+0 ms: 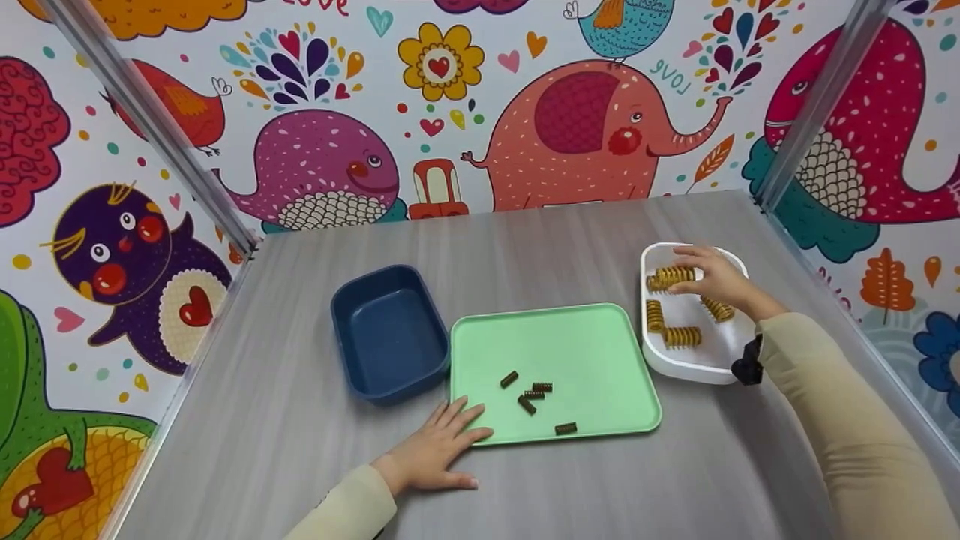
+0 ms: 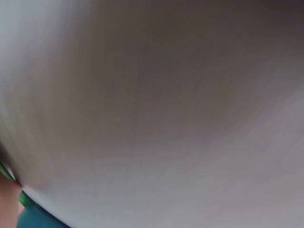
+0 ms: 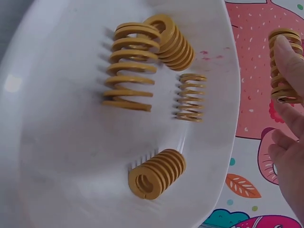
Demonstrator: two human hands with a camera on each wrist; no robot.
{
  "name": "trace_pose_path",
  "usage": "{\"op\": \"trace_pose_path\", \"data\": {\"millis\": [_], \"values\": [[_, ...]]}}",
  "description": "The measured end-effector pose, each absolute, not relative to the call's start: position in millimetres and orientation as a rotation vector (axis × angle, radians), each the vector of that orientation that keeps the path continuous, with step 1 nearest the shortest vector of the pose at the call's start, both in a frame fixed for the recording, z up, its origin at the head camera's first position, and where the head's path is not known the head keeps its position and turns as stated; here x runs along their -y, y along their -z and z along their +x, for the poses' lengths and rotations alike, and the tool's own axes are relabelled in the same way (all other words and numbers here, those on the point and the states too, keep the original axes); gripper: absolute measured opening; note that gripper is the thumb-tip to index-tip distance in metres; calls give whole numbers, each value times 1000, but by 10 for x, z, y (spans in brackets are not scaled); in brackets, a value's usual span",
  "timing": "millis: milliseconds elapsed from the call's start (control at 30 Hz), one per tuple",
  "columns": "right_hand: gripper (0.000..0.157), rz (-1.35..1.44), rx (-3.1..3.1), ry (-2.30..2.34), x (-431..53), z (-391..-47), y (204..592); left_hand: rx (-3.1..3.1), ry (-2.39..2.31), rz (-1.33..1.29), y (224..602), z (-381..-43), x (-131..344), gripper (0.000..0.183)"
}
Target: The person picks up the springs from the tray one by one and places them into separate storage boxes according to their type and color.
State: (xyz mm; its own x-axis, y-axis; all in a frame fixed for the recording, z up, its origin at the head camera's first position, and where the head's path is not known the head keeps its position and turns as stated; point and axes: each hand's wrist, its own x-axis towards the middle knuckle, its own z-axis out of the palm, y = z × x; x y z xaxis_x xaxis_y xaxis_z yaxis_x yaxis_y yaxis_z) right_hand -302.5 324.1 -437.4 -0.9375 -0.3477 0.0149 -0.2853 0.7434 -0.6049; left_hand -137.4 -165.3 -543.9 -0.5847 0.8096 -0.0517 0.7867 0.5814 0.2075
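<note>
From my remote station I record the right hand [image 1: 716, 283] over the far part of the white tub [image 1: 709, 356]; its thumb and fingers pinch a yellow spring [image 3: 276, 71]; whether that spring touches the tub I cannot tell. Four further springs [image 3: 164, 170] of the same colour lie apart from the fingers, inside the tub; two of these lie close against each other in the right wrist view. I note the left hand [image 1: 435, 454] with fingers spread, fingertips at the near left corner of the green tray [image 1: 555, 337], thumb pointing out over the grey table [image 1: 300, 412]; the left wrist view is blurred and does not show those fingers at work. Five small dark coils [image 1: 565, 428] lie on the tray; the blue bin [image 1: 394, 341] stands just beside its left edge.
</note>
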Motion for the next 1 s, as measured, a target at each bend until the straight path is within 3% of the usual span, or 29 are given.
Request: {"op": "trace_pose_path", "data": {"millis": [300, 533, 1000], "values": [[53, -498, -2753, 916, -3301, -3038, 4523, -2654, -272, 1353, 5432, -1375, 1655, 70], [45, -607, -2727, 870, -3324, -3036, 4640, -2662, -256, 1359, 5430, -1376, 1651, 71], [45, -751, -2660, 738, -3297, -3010, 4752, -2639, -281, 1334, 5419, -1377, 1643, 70]]}}
